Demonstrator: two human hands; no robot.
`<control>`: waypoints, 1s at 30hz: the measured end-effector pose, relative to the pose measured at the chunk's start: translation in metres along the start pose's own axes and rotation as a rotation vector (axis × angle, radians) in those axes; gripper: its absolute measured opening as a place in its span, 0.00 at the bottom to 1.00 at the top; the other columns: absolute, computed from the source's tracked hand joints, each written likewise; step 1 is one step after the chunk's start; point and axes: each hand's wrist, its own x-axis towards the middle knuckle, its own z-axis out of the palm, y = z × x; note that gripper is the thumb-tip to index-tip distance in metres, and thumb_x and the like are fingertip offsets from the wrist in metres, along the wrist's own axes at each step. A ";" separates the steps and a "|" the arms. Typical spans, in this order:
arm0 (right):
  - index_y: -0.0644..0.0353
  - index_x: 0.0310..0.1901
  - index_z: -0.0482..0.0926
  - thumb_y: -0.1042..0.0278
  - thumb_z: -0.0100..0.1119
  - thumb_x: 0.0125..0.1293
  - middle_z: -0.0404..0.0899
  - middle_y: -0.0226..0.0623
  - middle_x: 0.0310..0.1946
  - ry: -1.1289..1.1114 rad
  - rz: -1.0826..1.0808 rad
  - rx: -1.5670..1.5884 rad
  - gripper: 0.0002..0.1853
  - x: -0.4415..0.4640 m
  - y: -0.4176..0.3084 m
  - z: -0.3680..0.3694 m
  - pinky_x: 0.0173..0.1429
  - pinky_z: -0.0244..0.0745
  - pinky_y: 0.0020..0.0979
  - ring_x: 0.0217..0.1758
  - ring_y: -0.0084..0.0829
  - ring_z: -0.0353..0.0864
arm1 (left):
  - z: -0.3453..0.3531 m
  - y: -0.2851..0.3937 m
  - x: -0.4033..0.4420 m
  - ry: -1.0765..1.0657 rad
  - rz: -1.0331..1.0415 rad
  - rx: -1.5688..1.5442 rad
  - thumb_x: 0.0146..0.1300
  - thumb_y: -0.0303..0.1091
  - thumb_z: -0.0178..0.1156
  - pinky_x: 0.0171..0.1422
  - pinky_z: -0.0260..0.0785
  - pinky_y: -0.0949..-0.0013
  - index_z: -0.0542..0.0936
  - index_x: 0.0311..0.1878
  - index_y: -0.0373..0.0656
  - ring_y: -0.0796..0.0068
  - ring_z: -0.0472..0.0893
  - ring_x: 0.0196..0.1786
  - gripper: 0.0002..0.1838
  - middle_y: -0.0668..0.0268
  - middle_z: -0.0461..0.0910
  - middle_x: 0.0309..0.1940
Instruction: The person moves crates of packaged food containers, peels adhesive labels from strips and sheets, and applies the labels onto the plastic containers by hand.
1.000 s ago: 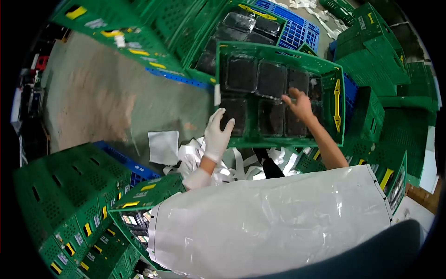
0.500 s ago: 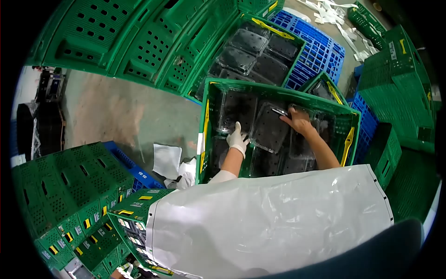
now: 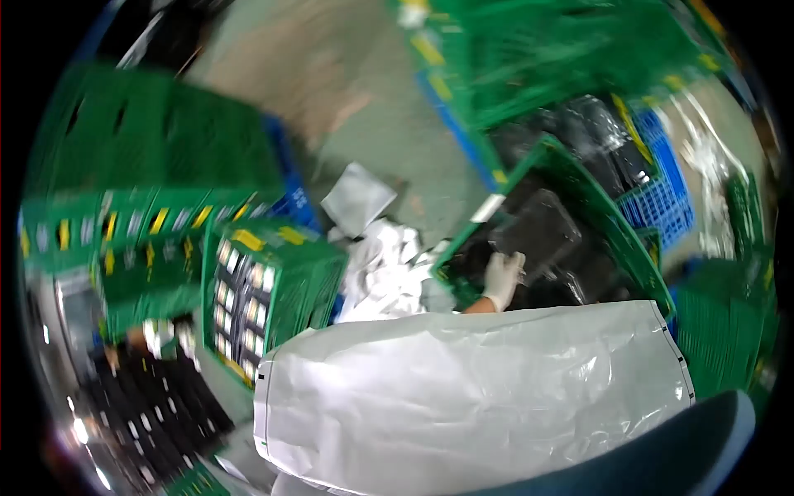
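Observation:
My left hand (image 3: 503,279), in a white glove, reaches into a green crate (image 3: 608,217) with its fingers stretched out. It is at the near edge of a clear plastic clamshell box (image 3: 542,231) with dark contents; blur hides whether it touches. More such boxes, among them a shiny one (image 3: 571,288), fill the crate around it. My right hand does not show. A white plastic sheet (image 3: 471,380) spans the view below the crate and covers its near side.
Stacked green crates (image 3: 165,149) stand at the left, beside a crate with labelled packs (image 3: 240,306). White scraps (image 3: 385,269) litter the floor. A further crate of boxes (image 3: 591,124) and a blue pallet (image 3: 666,198) lie beyond.
My view has swung left, so the crate appears turned and farther right. My right hand has gone out of sight; my left hand is still in the crate.

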 end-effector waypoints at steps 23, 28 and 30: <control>0.56 0.23 0.67 0.55 0.69 0.49 0.71 0.36 0.17 -0.396 -1.492 0.070 0.19 -0.010 -0.718 0.208 0.23 0.67 0.36 0.20 0.39 0.73 | -0.634 0.118 -0.319 0.967 0.558 -1.087 0.63 0.45 0.57 0.42 0.72 0.58 0.67 0.28 0.47 0.73 0.69 0.24 0.14 0.71 0.66 0.20; 0.58 0.24 0.65 0.53 0.66 0.52 0.67 0.38 0.15 -0.628 -1.659 0.117 0.21 -0.057 -0.845 0.355 0.25 0.64 0.38 0.20 0.43 0.70 | -0.744 0.098 -0.319 1.097 0.448 -1.150 0.59 0.54 0.58 0.47 0.70 0.59 0.69 0.45 0.43 0.64 0.76 0.41 0.23 0.64 0.72 0.35; 0.59 0.32 0.70 0.50 0.65 0.52 0.76 0.45 0.30 -0.550 -1.654 -0.145 0.21 -0.066 -0.873 0.412 0.34 0.70 0.41 0.33 0.46 0.76 | -0.777 0.103 -0.315 1.061 0.291 -1.048 0.59 0.58 0.56 0.50 0.68 0.56 0.68 0.50 0.43 0.64 0.76 0.47 0.28 0.61 0.74 0.42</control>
